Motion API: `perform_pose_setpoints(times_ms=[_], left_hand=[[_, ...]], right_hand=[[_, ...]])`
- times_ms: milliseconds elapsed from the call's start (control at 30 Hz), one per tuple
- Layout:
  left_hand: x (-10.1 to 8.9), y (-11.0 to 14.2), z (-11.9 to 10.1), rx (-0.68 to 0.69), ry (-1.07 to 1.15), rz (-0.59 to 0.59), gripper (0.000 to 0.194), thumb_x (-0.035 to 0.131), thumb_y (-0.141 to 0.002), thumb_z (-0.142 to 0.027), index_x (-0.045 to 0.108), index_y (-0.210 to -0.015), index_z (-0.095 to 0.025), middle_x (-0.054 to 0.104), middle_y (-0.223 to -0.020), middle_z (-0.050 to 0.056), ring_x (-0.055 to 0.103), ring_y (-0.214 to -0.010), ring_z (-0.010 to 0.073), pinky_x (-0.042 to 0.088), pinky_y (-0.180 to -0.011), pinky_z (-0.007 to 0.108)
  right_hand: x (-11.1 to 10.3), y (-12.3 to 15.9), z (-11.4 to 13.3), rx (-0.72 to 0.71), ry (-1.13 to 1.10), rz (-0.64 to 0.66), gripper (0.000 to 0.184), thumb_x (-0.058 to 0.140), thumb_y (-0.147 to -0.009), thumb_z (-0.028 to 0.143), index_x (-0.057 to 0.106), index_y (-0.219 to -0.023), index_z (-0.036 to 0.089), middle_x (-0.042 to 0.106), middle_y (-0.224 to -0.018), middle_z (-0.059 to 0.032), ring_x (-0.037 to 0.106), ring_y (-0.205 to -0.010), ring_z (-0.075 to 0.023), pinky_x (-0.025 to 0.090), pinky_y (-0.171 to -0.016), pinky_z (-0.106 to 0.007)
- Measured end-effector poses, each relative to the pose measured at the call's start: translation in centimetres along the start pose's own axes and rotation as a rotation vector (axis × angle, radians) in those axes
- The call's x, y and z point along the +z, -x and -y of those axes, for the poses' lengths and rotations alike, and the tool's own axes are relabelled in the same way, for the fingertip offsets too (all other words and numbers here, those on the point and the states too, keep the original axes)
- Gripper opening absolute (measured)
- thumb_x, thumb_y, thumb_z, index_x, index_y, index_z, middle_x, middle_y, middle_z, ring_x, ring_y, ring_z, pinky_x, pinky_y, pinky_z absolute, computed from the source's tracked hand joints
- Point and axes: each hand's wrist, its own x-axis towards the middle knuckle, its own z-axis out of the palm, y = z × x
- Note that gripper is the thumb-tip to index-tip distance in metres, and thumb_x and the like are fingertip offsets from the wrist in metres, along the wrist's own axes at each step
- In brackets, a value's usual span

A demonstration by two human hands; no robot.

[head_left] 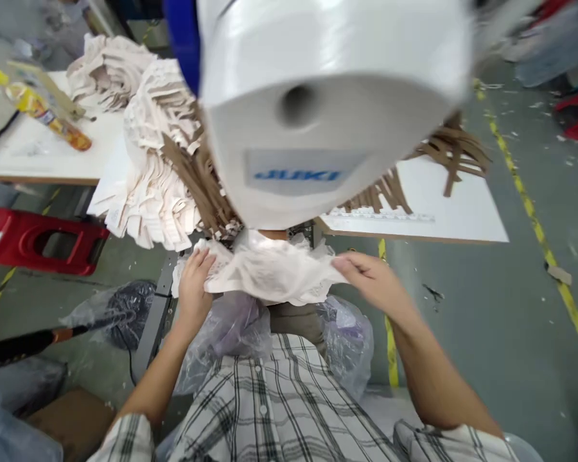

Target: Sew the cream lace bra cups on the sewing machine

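Observation:
A white patterned piece of fabric stretches between my two hands, just below the white JUKI sewing machine head. My left hand grips its left end with the fingers curled over it. At the other end, my right hand pinches the corner between thumb and fingers. The machine head hides whatever lies behind it, and its needle does not show. Close to my left hand, a pile of pale fabric pieces lies beside brown strips.
More brown strips lie on the white table to the right, near a ruler. On the left table stands a yellow-capped bottle, tilted in view. A red plastic stool is at far left. Plastic bags cover my lap.

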Motion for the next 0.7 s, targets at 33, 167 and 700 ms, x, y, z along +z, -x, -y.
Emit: perform_pose_setpoints(times_ms=[33,167,700], left_hand=[[0.4,-0.1,-0.8,0.025,-0.007,-0.021,0.043,0.049,-0.091,-0.015,0.062,-0.132,-0.017,0.054,-0.148,0.016,0.036,-0.148,0.0310,0.030,-0.121,0.055],[2.1,-0.9,-1.2,0.067,0.063,0.431,0.059,0.066,-0.084,-0.026,0.055,-0.142,-0.022,0.039,-0.160,0.011,0.038,-0.147,0.0286,0.037,-0.118,0.044],[-3.8,0.5,5.0,-0.570,-0.504,0.589,0.049,0.029,-0.100,-0.042,0.067,-0.092,-0.011,0.071,-0.090,0.021,0.068,-0.089,0.0340,0.044,-0.074,0.037]], right_hand=[[-0.9,0.5,-0.9,0.064,0.060,-0.031,0.046,0.051,-0.091,0.061,0.066,-0.078,0.020,0.068,-0.079,-0.0077,0.060,-0.072,-0.0228,0.043,-0.064,-0.032],[-3.5,0.8,-5.7,0.402,0.418,0.108,0.031,0.057,-0.089,0.053,0.067,-0.077,0.026,0.071,-0.083,-0.0137,0.062,-0.074,-0.0286,0.044,-0.067,-0.040],[13.9,-3.4,2.2,-0.368,0.136,0.339,0.062,0.062,-0.090,0.058,0.054,-0.139,0.020,0.060,-0.138,-0.0165,0.056,-0.125,-0.0340,0.046,-0.103,-0.049]])
